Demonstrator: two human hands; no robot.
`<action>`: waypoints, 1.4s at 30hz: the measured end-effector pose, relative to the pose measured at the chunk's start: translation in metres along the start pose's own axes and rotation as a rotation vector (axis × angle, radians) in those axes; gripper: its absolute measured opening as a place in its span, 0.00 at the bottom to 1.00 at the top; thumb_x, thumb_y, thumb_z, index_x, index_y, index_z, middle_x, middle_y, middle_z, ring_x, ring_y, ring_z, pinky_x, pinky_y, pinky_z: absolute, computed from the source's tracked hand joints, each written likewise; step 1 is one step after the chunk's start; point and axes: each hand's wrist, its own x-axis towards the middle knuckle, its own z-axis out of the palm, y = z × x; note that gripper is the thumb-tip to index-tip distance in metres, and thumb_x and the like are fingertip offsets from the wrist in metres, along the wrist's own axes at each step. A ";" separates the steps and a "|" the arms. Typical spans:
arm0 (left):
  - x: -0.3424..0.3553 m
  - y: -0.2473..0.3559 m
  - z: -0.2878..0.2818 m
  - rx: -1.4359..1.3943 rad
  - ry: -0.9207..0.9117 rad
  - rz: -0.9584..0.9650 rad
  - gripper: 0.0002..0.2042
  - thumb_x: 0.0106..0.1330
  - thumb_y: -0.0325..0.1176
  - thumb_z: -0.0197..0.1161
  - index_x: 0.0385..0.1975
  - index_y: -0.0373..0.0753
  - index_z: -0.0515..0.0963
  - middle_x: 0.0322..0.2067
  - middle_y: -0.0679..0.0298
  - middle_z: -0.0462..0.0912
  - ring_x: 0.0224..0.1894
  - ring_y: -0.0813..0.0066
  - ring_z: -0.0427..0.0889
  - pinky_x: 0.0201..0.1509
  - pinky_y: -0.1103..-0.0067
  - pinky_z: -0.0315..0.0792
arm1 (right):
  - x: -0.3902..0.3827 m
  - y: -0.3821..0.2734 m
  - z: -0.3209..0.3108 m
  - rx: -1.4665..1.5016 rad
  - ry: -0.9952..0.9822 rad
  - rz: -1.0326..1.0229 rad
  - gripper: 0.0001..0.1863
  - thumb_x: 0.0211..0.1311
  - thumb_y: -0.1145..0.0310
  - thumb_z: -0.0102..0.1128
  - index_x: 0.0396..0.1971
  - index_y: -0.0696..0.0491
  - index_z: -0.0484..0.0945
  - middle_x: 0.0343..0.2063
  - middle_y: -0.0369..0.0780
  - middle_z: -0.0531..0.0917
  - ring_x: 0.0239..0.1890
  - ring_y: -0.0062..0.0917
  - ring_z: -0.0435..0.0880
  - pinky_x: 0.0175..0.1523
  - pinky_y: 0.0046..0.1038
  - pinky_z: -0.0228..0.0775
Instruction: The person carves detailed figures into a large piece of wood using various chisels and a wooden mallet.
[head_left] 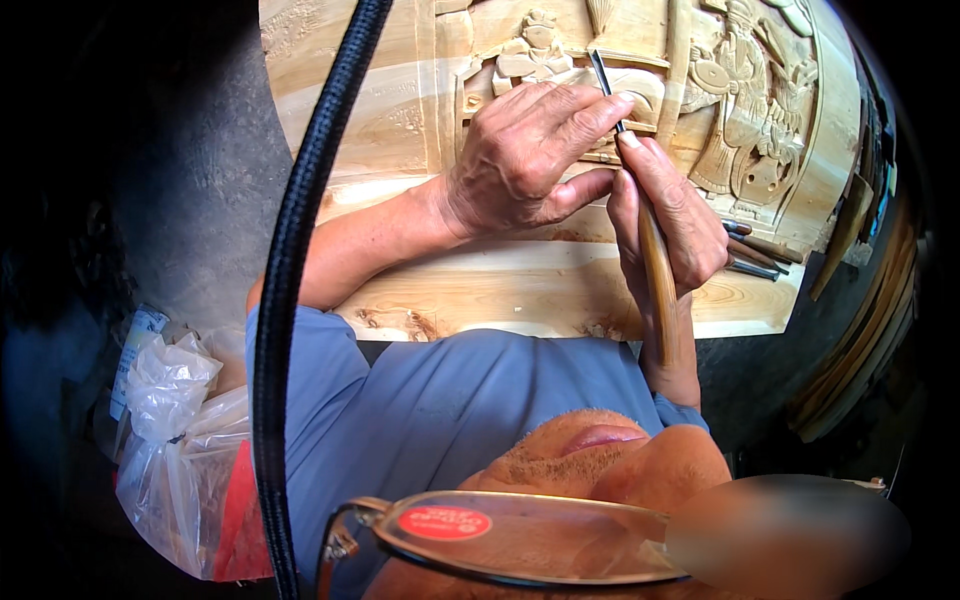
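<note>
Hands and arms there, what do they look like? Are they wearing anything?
The left hand and right hand show no gloves or rings. The forearms look bare too, below plain blue-grey sleeves.

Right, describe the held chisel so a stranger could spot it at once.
Find the big pale carved panel. At its near side, the right grip holds a chisel: long tan wooden handle, slim dark blade. Unlike the tools lying to its right, this one is held.
</note>
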 end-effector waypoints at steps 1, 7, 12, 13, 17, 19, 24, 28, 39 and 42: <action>0.000 0.000 0.000 -0.001 0.001 -0.001 0.33 0.57 0.37 0.81 0.66 0.38 0.83 0.51 0.52 0.89 0.47 0.52 0.90 0.50 0.65 0.84 | 0.000 0.001 0.001 -0.001 -0.001 -0.003 0.13 0.59 0.82 0.77 0.45 0.62 0.92 0.38 0.43 0.95 0.44 0.38 0.97 0.52 0.35 0.92; 0.000 0.003 -0.001 0.024 0.003 0.031 0.34 0.60 0.40 0.81 0.68 0.36 0.82 0.51 0.52 0.89 0.47 0.56 0.90 0.47 0.66 0.84 | -0.008 0.006 0.000 0.055 0.001 0.007 0.15 0.61 0.80 0.78 0.48 0.64 0.90 0.40 0.47 0.95 0.46 0.41 0.97 0.52 0.36 0.91; -0.001 0.006 0.002 0.017 0.078 0.249 0.30 0.65 0.42 0.80 0.67 0.39 0.83 0.51 0.58 0.91 0.40 0.67 0.91 0.39 0.74 0.82 | -0.026 0.002 -0.020 0.117 0.070 0.063 0.18 0.68 0.75 0.76 0.54 0.67 0.87 0.45 0.56 0.93 0.50 0.48 0.95 0.55 0.39 0.89; -0.002 0.009 -0.002 0.021 0.062 0.249 0.25 0.64 0.40 0.81 0.61 0.40 0.87 0.46 0.62 0.92 0.37 0.71 0.91 0.38 0.76 0.81 | -0.034 0.004 -0.025 0.114 0.078 0.095 0.18 0.68 0.74 0.76 0.54 0.67 0.87 0.45 0.56 0.93 0.51 0.48 0.95 0.56 0.39 0.89; -0.005 0.008 -0.006 0.075 0.057 0.319 0.17 0.62 0.38 0.83 0.49 0.42 0.91 0.39 0.67 0.92 0.35 0.74 0.88 0.38 0.78 0.78 | -0.052 0.008 -0.043 -0.045 0.019 0.040 0.19 0.68 0.71 0.78 0.55 0.64 0.87 0.47 0.55 0.93 0.50 0.47 0.95 0.55 0.40 0.89; -0.003 0.008 -0.009 0.129 0.056 0.295 0.17 0.63 0.37 0.83 0.49 0.42 0.91 0.39 0.68 0.92 0.34 0.75 0.88 0.38 0.79 0.77 | -0.060 0.007 -0.058 -0.181 -0.087 -0.019 0.20 0.66 0.69 0.81 0.56 0.59 0.88 0.48 0.53 0.92 0.48 0.45 0.95 0.53 0.38 0.89; 0.000 0.004 -0.016 0.228 0.013 0.350 0.16 0.65 0.35 0.80 0.52 0.44 0.91 0.37 0.71 0.91 0.34 0.77 0.85 0.40 0.79 0.75 | -0.083 0.008 -0.067 -0.236 -0.200 -0.114 0.18 0.64 0.66 0.82 0.53 0.52 0.91 0.47 0.49 0.91 0.47 0.41 0.94 0.52 0.38 0.90; -0.001 0.026 -0.015 0.308 -0.014 0.618 0.12 0.71 0.30 0.71 0.53 0.43 0.91 0.51 0.65 0.92 0.43 0.73 0.87 0.52 0.77 0.82 | -0.076 -0.002 -0.061 -0.061 -0.284 -0.188 0.16 0.65 0.67 0.80 0.51 0.54 0.91 0.44 0.48 0.90 0.46 0.41 0.93 0.52 0.41 0.90; -0.049 0.046 -0.018 -0.067 -0.285 0.363 0.25 0.68 0.24 0.69 0.67 0.28 0.80 0.44 0.54 0.88 0.39 0.62 0.88 0.44 0.68 0.86 | -0.075 -0.006 -0.058 0.622 -0.410 0.212 0.24 0.62 0.60 0.80 0.51 0.62 0.88 0.40 0.50 0.93 0.41 0.42 0.96 0.48 0.37 0.88; -0.041 0.044 -0.018 0.009 -0.293 0.387 0.26 0.67 0.26 0.70 0.67 0.28 0.80 0.42 0.56 0.87 0.37 0.65 0.87 0.40 0.71 0.83 | -0.084 -0.007 -0.062 0.815 -0.386 0.468 0.33 0.75 0.47 0.67 0.61 0.64 0.84 0.43 0.51 0.94 0.45 0.39 0.96 0.52 0.34 0.87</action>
